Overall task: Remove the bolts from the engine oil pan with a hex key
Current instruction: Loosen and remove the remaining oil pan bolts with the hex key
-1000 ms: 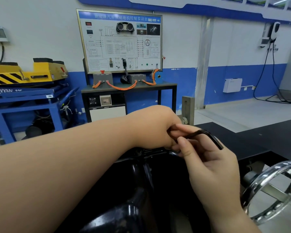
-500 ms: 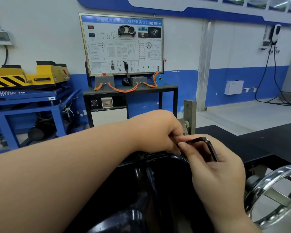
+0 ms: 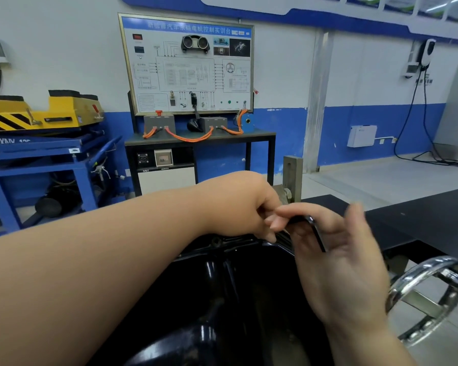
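Observation:
The black glossy oil pan [image 3: 222,286] fills the lower middle, and its far rim shows a bolt hole [image 3: 216,241]. A black L-shaped hex key [image 3: 318,236] stands over that rim's right end. My left hand [image 3: 238,204] reaches across from the left, fingers curled down at the key's left end; the bolt under them is hidden. My right hand [image 3: 339,270] comes up from the lower right. Its thumb lies over the key's upper arm and pinches it against the fingers, and the other fingers are spread and blurred.
A chrome handwheel [image 3: 418,273] sticks out at the right of the pan. A black tabletop [image 3: 421,215] lies behind it, with a grey metal post [image 3: 292,175] at its corner. A training board [image 3: 188,64] on a bench and a blue lift [image 3: 37,154] stand at the wall.
The key's long arm has swung from pointing right to pointing down toward me. My right hand's fingers have spread. My left hand stays at the key's end.

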The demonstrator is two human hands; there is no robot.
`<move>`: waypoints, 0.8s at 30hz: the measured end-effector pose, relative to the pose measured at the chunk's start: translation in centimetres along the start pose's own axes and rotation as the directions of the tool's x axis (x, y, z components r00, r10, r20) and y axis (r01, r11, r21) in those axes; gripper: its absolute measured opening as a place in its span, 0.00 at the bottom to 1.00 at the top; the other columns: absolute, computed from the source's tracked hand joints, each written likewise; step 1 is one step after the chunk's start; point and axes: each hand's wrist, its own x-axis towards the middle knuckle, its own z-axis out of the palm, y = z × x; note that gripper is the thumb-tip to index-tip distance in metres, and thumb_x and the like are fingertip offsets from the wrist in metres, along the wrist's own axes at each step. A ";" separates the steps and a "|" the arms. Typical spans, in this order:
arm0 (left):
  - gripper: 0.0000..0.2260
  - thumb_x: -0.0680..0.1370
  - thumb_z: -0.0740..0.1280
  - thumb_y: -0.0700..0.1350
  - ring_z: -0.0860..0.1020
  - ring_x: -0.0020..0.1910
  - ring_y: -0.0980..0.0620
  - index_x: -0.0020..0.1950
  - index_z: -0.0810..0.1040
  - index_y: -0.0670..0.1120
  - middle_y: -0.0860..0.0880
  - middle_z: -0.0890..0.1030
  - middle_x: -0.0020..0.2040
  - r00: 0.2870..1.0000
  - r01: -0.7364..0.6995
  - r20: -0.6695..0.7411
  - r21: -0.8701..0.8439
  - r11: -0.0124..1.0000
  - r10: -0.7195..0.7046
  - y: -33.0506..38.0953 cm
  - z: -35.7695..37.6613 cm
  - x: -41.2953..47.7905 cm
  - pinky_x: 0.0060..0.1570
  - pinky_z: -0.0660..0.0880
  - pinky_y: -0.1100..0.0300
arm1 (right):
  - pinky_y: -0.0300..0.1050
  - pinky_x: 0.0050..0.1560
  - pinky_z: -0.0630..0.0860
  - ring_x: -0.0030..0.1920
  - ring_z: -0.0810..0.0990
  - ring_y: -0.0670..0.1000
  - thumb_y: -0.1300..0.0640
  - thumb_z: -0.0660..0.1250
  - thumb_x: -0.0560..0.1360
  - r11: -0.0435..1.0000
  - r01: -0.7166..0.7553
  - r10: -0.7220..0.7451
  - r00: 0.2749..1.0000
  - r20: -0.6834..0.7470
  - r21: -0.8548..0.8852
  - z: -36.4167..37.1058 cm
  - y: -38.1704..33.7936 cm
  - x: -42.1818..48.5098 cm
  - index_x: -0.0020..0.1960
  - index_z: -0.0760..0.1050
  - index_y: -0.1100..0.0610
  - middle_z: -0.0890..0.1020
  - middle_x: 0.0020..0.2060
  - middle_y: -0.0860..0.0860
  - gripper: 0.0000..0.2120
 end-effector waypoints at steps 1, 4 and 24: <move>0.15 0.70 0.73 0.46 0.72 0.32 0.58 0.27 0.71 0.55 0.58 0.75 0.28 1.000 -0.003 0.000 0.006 1.000 0.003 0.0 0.0 0.0 0.36 0.69 0.65 | 0.43 0.49 0.76 0.44 0.79 0.56 0.42 0.54 0.77 0.999 0.016 -0.017 1.000 -0.025 -0.052 0.1 -0.1 -0.1 0.39 0.83 0.56 0.81 0.33 0.55 0.25; 0.10 0.71 0.72 0.45 0.76 0.36 0.54 0.31 0.76 0.55 0.52 0.80 0.33 1.000 -0.006 -0.004 0.020 1.000 0.006 0.2 0.0 -0.1 0.40 0.72 0.58 | 0.47 0.43 0.75 0.37 0.76 0.56 0.47 0.59 0.76 0.979 0.026 -0.024 1.000 0.011 -0.200 0.4 -0.7 1.0 0.30 0.77 0.54 0.78 0.28 0.52 0.20; 0.11 0.71 0.72 0.48 0.72 0.30 0.61 0.32 0.73 0.54 0.55 0.75 0.30 1.000 0.022 0.014 0.091 0.996 -0.023 -0.2 0.0 -0.2 0.32 0.67 0.69 | 0.43 0.29 0.58 0.24 0.57 0.52 0.55 0.60 0.75 0.938 0.263 -0.286 0.955 -0.074 -0.228 3.3 -0.4 1.1 0.25 0.58 0.53 0.58 0.21 0.52 0.22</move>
